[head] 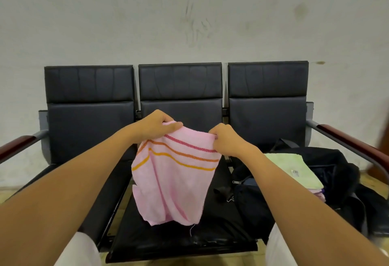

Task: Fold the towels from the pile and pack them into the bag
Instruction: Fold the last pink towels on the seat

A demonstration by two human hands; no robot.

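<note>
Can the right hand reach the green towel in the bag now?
Probably not yet: the right hand and left hand both hold the pink towel. The green towel lies uncovered nearby.

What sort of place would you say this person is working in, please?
Probably a waiting area or lobby: a three-seat black bench with armrests stands against a bare, scuffed wall.

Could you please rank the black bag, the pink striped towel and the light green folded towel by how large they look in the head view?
1. Black fabric bag
2. Pink striped towel, held up nearer the camera, so its rank is unsure
3. Light green folded towel
</note>
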